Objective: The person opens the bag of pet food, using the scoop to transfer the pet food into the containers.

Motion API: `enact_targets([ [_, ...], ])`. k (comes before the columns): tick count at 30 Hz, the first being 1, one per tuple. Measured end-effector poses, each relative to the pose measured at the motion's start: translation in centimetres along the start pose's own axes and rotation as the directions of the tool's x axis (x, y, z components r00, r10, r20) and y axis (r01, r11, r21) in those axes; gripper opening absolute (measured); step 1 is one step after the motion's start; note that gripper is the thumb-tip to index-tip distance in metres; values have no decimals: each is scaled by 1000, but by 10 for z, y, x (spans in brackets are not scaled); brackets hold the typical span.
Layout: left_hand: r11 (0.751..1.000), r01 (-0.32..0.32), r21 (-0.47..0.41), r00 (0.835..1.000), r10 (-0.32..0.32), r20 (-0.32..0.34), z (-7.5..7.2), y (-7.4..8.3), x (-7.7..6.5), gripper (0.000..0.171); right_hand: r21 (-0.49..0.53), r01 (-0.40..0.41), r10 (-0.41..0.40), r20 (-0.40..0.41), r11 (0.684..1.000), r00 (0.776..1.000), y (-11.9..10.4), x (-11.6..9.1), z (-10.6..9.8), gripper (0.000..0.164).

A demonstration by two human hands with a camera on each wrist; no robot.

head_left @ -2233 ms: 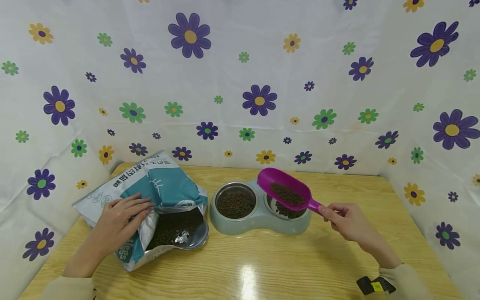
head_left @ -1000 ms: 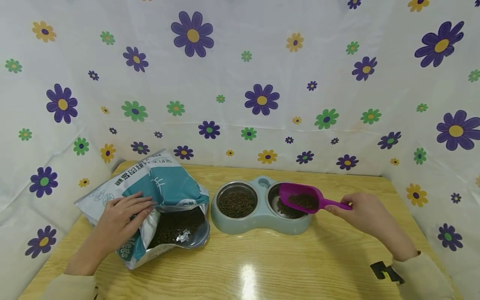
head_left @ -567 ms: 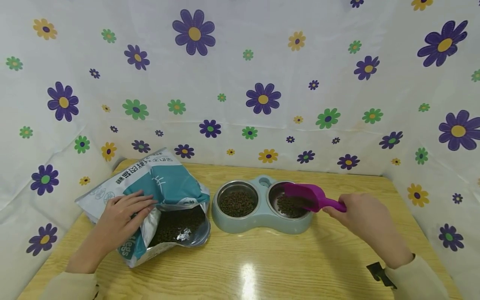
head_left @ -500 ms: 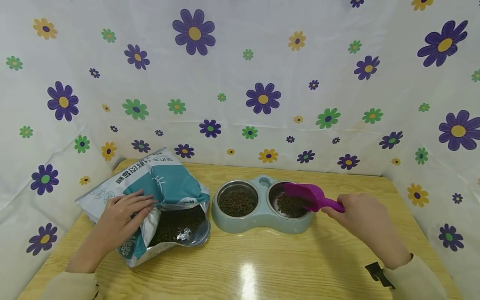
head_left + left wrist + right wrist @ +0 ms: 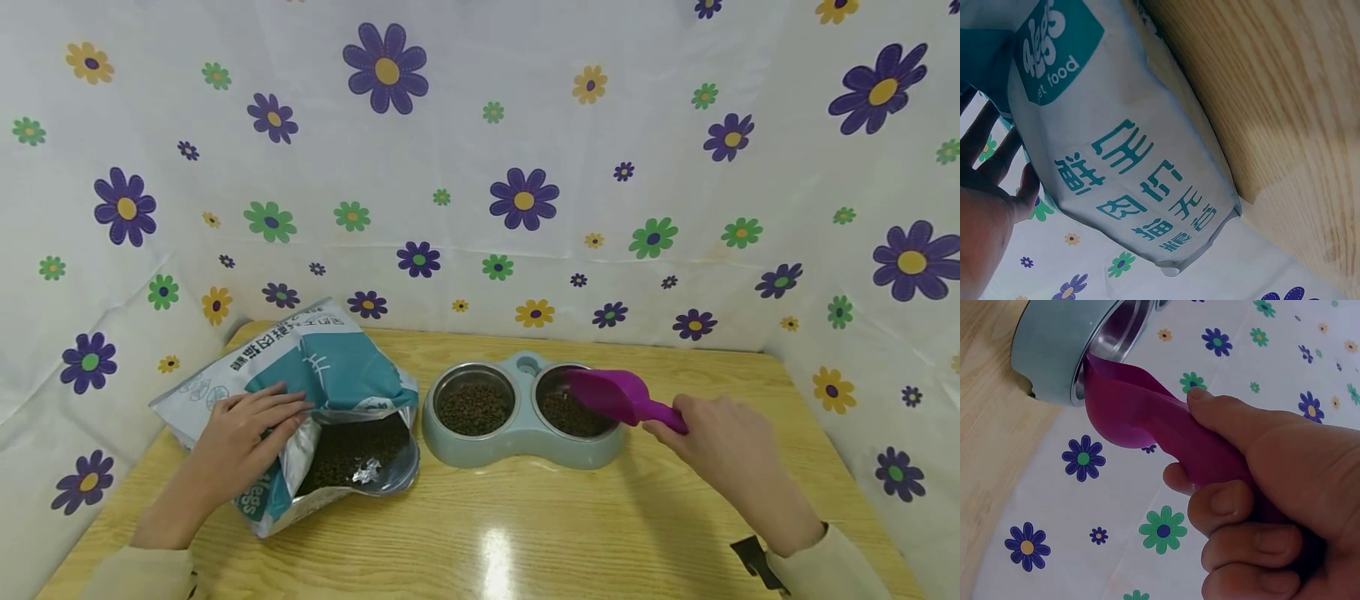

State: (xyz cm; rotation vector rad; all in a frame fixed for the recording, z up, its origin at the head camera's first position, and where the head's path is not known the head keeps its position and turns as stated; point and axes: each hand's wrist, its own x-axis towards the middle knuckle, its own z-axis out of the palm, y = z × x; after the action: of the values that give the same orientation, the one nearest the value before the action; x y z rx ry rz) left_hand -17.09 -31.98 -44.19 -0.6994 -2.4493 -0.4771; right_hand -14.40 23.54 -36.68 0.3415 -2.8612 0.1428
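Observation:
My right hand [image 5: 723,442] grips the handle of a magenta scoop [image 5: 611,396], fingers curled round it in the right wrist view. The scoop is tipped over the right steel bowl of a blue-grey double pet feeder [image 5: 517,450], with its underside turned up. Brown kibble [image 5: 566,412] lies in that right bowl, and more kibble [image 5: 472,408] fills part of the left one. My left hand [image 5: 243,433] rests with extended fingers on an opened teal and white pet food bag [image 5: 348,367]. Kibble shows inside the bag's mouth. The inside of the scoop is hidden.
Everything stands on a wooden table [image 5: 525,533]. A white curtain [image 5: 450,150] printed with flowers encloses the back and sides. The bag is left of the feeder, close beside it.
The scoop came down and right from above the feeder, then turned over at the right bowl. Its kibble has gone into that bowl, which holds more now. My left hand stayed on the bag.

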Motion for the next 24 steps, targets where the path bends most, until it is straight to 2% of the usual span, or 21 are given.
enact_targets([
  [7, 1000, 2, 3, 1000, -2, -2, 0, 0, 0, 22, -25, 29, -31, -77, 999, 997, 5, -4, 3, 46],
  [11, 1000, 15, 3, 1000, -15, 15, 0, 0, 0, 23, 50, 14, -10, -76, 999, 997, 7, -5, 4, 40],
  [14, 1000, 21, 6, 1000, -22, 23, 1, -2, -2, 22, 193, -62, 62, 2, 979, 998, 5, -5, 3, 36],
  [18, 1000, 23, 7, 999, -23, 24, 1, -3, -2, 22, 365, -208, 147, 188, 908, 971, -3, -4, 2, 45],
  [21, 1000, 22, 5, 999, -22, 24, 0, -1, -1, 23, 439, -259, 137, 290, 861, 947, -11, -5, 4, 46],
  [24, 1000, 19, 4, 1000, -19, 21, 0, 0, -1, 23, 516, -263, 90, 337, 815, 937, -23, -5, 9, 41],
])
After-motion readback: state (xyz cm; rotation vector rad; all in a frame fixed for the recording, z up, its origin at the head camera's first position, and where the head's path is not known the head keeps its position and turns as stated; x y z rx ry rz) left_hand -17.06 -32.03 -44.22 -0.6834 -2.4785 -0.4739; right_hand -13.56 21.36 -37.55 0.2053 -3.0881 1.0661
